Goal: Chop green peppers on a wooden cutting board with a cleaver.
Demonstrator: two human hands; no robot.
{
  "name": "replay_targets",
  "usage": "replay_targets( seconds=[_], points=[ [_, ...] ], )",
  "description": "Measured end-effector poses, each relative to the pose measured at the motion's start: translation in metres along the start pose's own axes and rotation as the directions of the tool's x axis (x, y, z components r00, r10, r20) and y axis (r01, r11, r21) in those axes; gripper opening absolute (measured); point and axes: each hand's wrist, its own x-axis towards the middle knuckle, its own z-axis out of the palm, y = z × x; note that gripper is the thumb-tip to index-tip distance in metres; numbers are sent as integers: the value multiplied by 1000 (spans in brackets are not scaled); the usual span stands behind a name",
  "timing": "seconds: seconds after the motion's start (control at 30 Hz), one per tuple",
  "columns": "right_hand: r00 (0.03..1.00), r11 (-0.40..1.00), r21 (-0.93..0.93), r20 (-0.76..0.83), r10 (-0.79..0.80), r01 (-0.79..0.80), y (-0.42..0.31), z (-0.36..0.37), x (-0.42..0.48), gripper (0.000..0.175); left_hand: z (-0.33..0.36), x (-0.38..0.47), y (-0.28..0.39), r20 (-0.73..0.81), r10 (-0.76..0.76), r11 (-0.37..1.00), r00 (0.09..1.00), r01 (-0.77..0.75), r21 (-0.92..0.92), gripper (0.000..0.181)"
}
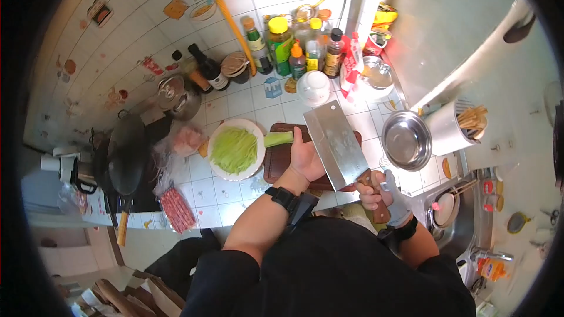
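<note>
My right hand (380, 193) grips the wooden handle of a cleaver (337, 145), whose broad steel blade is held tilted above a dark wooden cutting board (280, 160). My left hand (306, 156) is over the board, palm partly turned up, with the blade just right of it. A pale green vegetable piece (278, 139) lies at the left hand's fingers; whether they grip it cannot be told. Left of the board, a white plate (261, 165) bears a heap of shredded green vegetable (234, 149). The blade hides part of the board.
Bottles (280, 46) and an upturned white bowl (313, 88) line the back. A steel bowl (406, 141) and a chopstick holder (449, 130) stand right, above the sink (462, 220). Packed minced meat (177, 210), a bag of pink meat (187, 138) and a wok (126, 154) are left.
</note>
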Motion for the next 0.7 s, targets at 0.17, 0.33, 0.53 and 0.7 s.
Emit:
replay_targets(
  seconds=[0.17,0.33,0.53,0.7],
  points=[
    [999,999,9,16,34,-34,8,-2,11,40,15,-12,13,-392,57,998,918,-43,45,91],
    [997,997,-40,-44,59,-60,10,4,17,28,2,-16,21,-426,160,978,890,-83,192,71],
    [994,997,-43,-91,58,-62,17,14,18,20,0,-25,19,-495,300,822,816,43,568,34],
    [984,987,-30,-83,156,-159,18,-20,14,22,-9,-35,19,-555,318,787,769,112,606,26]
  ],
)
